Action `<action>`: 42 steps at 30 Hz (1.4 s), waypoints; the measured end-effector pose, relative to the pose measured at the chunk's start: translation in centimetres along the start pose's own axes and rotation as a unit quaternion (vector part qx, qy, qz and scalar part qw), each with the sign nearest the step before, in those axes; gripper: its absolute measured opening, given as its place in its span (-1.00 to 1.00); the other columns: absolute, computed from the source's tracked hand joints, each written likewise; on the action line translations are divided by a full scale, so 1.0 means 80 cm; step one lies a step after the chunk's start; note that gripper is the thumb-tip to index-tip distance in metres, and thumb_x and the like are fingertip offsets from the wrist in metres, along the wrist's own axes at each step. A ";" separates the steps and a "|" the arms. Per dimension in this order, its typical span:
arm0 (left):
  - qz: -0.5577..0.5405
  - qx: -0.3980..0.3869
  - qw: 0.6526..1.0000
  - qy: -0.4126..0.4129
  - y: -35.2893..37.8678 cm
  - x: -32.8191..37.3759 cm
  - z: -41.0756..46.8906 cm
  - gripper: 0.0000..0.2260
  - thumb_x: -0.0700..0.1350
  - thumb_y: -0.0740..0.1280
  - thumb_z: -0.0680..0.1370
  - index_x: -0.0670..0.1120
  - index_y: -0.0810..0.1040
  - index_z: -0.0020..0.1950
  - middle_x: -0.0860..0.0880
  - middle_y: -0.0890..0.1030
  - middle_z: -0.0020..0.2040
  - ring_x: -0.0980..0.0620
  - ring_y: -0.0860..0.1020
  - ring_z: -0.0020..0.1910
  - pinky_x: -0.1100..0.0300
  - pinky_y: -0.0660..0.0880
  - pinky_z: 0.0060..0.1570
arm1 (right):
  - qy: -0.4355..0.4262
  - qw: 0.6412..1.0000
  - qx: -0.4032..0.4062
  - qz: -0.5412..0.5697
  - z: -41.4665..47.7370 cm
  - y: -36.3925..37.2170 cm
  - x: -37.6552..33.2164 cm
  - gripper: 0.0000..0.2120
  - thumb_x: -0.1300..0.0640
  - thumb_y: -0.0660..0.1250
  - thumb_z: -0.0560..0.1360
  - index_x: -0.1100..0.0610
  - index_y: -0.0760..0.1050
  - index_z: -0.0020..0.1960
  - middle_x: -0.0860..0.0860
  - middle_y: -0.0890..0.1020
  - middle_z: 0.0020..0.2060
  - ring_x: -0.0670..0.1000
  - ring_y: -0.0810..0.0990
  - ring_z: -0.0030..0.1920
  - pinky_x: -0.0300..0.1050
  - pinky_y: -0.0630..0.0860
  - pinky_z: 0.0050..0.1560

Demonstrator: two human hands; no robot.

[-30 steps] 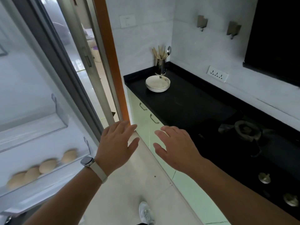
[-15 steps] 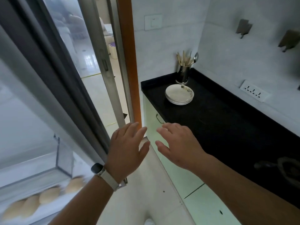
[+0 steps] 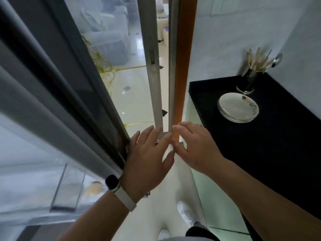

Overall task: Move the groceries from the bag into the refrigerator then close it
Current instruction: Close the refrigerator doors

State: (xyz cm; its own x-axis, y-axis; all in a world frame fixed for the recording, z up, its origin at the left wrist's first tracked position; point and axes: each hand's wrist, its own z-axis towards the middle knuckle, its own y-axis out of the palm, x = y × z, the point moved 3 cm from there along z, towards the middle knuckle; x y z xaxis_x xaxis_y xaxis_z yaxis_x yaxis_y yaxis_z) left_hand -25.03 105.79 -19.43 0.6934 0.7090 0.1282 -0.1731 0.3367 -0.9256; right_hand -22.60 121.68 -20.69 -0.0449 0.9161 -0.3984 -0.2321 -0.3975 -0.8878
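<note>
Head camera looks down past both of our arms, and on the left we see the refrigerator door (image 3: 52,110) standing open, its grey edge running diagonally across the frame. Low in that door sits a clear door shelf (image 3: 67,188), and just right of its plastic wall one pale egg (image 3: 93,188) shows, blurred. Our left hand (image 3: 149,159) is held flat with fingers straight and slightly spread, grasping nothing; its outer side lies right at the door's edge, though we cannot tell whether it actually touches. A dark watch (image 3: 112,182) on a light strap is on that wrist. Our right hand (image 3: 196,150) hangs just beside the left, fingers loose and extended, also holding nothing, the two thumbs nearly meeting. Beyond the fingertips rise a metal sliding door frame (image 3: 154,66) and an orange door post (image 3: 184,58). To the right a black counter (image 3: 278,145) carries a stack of white plates (image 3: 238,107) and, behind them near the wall, a metal utensil cup (image 3: 247,82) with chopsticks and a spoon. Below the hands one white shoe (image 3: 186,213) stands on the pale floor (image 3: 172,197).
</note>
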 end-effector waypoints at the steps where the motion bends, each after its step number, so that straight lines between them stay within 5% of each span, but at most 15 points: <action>1: 0.016 -0.001 1.000 -0.004 0.000 0.000 0.001 -0.61 0.11 0.23 0.56 0.02 0.49 0.35 -0.10 0.53 0.37 -0.15 0.43 0.40 -0.22 0.32 0.38 | -0.024 1.000 0.000 0.015 0.012 0.004 0.002 -0.58 -0.16 0.14 0.59 0.05 0.48 0.31 -0.01 0.56 0.22 0.01 0.51 0.22 -0.05 0.40 0.23; 9: 0.199 0.015 0.978 -0.053 -0.033 0.024 0.002 -0.60 0.00 0.37 0.51 -0.05 0.56 0.33 -0.15 0.54 0.37 -0.19 0.47 0.39 -0.24 0.28 0.38 | -0.228 0.963 -0.053 0.133 0.106 0.011 0.004 -0.57 -0.11 0.19 0.58 0.09 0.48 0.33 0.04 0.56 0.22 0.03 0.51 0.21 -0.06 0.42 0.19; 16: 0.340 0.114 0.917 -0.176 -0.102 0.044 0.004 -0.64 -0.07 0.38 0.49 -0.08 0.60 0.27 -0.19 0.53 0.39 -0.20 0.38 0.43 -0.17 0.25 0.41 | -0.377 0.876 -0.121 0.274 0.150 0.023 -0.059 -0.49 -0.19 0.16 0.57 0.05 0.32 0.43 -0.01 0.48 0.31 0.02 0.45 0.32 0.11 0.47 0.26; 21: 0.415 0.166 0.860 -0.245 -0.120 0.043 -0.012 -0.55 0.00 0.35 0.54 -0.06 0.44 0.41 -0.15 0.35 0.49 -0.14 0.22 0.53 -0.26 0.15 0.47 | -0.453 0.811 -0.120 0.350 0.137 0.017 -0.108 -0.51 -0.17 0.17 0.56 0.05 0.30 0.39 0.01 0.51 0.26 0.01 0.49 0.25 0.01 0.49 0.23; 27: 0.453 0.164 0.846 -0.229 -0.124 0.030 -0.038 -0.58 0.01 0.37 0.57 -0.08 0.53 0.40 -0.10 0.30 0.52 -0.03 0.07 0.61 -0.26 0.14 0.48 | -0.427 0.777 -0.147 0.438 0.122 0.021 -0.137 -0.61 -0.03 0.24 0.49 0.02 0.33 0.29 -0.34 0.45 -0.04 -0.32 0.47 -0.03 -0.48 0.34 -0.01; 31: 0.446 0.172 0.853 -0.210 -0.130 0.031 -0.062 -0.59 0.01 0.37 0.56 -0.08 0.53 0.40 -0.10 0.31 0.51 -0.02 0.04 0.61 -0.22 0.12 0.50 | -0.420 0.780 -0.143 0.442 0.099 0.021 -0.143 -0.59 -0.01 0.23 0.50 0.13 0.38 0.29 -0.33 0.46 -0.02 -0.27 0.51 -0.03 -0.36 0.43 -0.02; 35: 0.429 0.184 0.863 -0.192 -0.139 0.040 -0.098 -0.58 0.00 0.39 0.55 -0.08 0.55 0.39 -0.11 0.30 0.51 -0.04 0.08 0.61 -0.18 0.18 0.49 | -0.396 0.782 -0.151 0.457 0.062 0.018 -0.157 -0.66 0.04 0.26 0.50 -0.03 0.35 0.27 -0.38 0.47 -0.01 -0.27 0.52 -0.03 -0.39 0.43 -0.03; 42: 0.423 0.191 0.869 -0.172 -0.166 0.059 -0.184 -0.52 0.00 0.42 0.54 -0.06 0.47 0.44 -0.09 0.27 0.54 -0.07 0.11 0.60 -0.22 0.26 0.44 | -0.383 0.786 -0.170 0.455 -0.014 0.016 -0.198 -0.58 -0.03 0.32 0.52 -0.01 0.34 0.34 -0.14 0.54 0.12 -0.10 0.61 0.06 -0.30 0.56 -0.03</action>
State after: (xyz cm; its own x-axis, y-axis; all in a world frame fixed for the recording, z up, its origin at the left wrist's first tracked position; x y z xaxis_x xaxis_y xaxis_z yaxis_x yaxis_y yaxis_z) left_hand -9.21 95.56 -11.80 -0.0331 0.9243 -0.3801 -0.7839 -0.2599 -0.5639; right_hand -21.10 106.62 -15.77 -0.6441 -0.0435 -0.7637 0.5015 -0.7779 -0.3786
